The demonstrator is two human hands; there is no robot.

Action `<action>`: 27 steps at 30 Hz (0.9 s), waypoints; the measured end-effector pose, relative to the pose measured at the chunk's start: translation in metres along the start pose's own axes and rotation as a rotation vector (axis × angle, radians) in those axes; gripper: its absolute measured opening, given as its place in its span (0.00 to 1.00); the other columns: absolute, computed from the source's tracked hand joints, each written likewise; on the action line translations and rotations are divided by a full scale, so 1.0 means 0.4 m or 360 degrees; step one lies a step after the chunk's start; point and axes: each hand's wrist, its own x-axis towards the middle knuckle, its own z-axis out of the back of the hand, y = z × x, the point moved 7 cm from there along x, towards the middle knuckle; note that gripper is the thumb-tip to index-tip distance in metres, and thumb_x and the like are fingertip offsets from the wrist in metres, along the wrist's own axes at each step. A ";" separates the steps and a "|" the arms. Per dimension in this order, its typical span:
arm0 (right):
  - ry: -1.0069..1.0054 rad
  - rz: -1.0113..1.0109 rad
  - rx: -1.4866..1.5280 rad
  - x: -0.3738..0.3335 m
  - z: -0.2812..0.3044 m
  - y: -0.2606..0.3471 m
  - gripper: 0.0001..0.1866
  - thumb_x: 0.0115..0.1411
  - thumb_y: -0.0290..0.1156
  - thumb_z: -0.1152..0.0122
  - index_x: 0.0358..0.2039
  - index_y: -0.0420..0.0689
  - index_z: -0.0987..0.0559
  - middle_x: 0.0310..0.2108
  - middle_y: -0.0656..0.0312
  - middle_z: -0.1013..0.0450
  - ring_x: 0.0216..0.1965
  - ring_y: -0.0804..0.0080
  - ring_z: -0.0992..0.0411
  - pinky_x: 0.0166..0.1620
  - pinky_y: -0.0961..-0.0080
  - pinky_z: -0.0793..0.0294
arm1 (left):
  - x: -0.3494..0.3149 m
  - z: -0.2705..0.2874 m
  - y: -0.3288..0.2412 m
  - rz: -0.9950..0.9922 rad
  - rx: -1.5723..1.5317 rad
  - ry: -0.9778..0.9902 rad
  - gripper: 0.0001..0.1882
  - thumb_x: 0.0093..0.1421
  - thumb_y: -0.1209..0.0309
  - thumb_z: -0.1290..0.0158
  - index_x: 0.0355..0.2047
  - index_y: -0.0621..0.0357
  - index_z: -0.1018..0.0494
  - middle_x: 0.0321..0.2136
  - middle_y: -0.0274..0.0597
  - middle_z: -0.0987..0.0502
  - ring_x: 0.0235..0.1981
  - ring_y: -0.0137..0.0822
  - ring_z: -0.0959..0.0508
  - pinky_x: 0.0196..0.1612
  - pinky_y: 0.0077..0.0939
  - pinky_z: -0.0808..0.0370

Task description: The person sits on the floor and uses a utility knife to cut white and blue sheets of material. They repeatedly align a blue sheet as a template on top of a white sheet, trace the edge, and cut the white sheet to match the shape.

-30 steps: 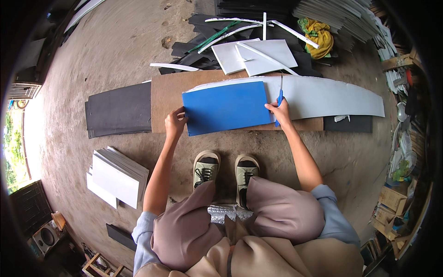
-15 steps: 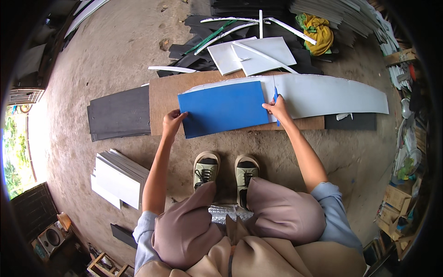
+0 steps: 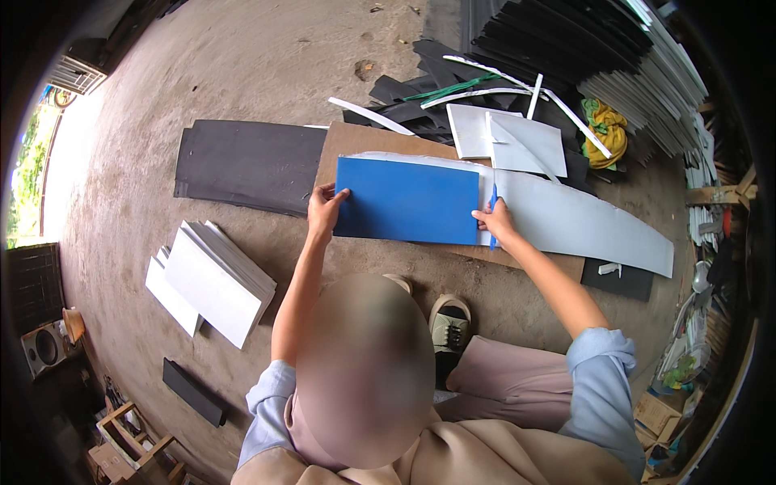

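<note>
A stiff blue rectangular sheet lies over the left part of a long white sheet, with a brown board underneath. Its left edge is pinched by my left hand, thumb on top and fingers curled at the side. My right hand is closed around a slim blue pen-like tool, whose exact kind I cannot make out. The right thumb reaches the blue sheet's right edge. A narrow strip of white shows between that edge and the tool.
Dark sheets extend left of the board. White panels are stacked on the floor at left, near a black block. Beyond the board lie white offcuts, black scraps and a yellow-green cloth. My shoe is close by.
The view has swung, so the sheets appear shifted and turned. Both hands keep their places at the blue sheet's edges, and the blue tool stays in my right hand.
</note>
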 end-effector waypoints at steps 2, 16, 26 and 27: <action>-0.0011 0.0159 0.0079 -0.006 -0.088 0.056 0.18 0.46 0.27 0.37 0.28 0.42 0.40 0.20 0.64 0.34 0.18 0.78 0.31 0.20 0.82 0.28 | 0.019 0.084 -0.003 -0.0003 -0.0019 -0.0180 0.22 0.47 0.68 0.43 0.40 0.69 0.33 0.33 0.47 0.26 0.34 0.33 0.26 0.40 0.23 0.31; -0.0186 0.0360 0.0116 -0.003 -0.220 0.123 0.21 0.43 0.29 0.34 0.27 0.40 0.40 0.19 0.64 0.36 0.16 0.79 0.34 0.18 0.80 0.30 | 0.019 0.236 -0.006 -0.0287 0.0737 -0.0586 0.19 0.47 0.64 0.43 0.37 0.61 0.30 0.35 0.47 0.30 0.37 0.41 0.28 0.41 0.32 0.32; -0.0488 0.0358 -0.0013 -0.015 -0.055 0.042 0.11 0.56 0.37 0.50 0.34 0.42 0.32 0.15 0.63 0.35 0.13 0.74 0.34 0.16 0.78 0.33 | -0.083 0.152 -0.045 -0.0299 0.1075 -0.0660 0.22 0.49 0.60 0.46 0.41 0.60 0.31 0.41 0.51 0.33 0.42 0.46 0.32 0.46 0.34 0.35; -0.0627 0.0492 -0.0197 -0.039 -0.011 0.053 0.12 0.56 0.39 0.50 0.33 0.43 0.30 0.14 0.63 0.34 0.13 0.73 0.34 0.16 0.77 0.33 | -0.098 0.135 -0.051 -0.0254 0.1076 -0.0647 0.26 0.51 0.58 0.48 0.46 0.60 0.35 0.44 0.53 0.37 0.46 0.49 0.36 0.48 0.36 0.38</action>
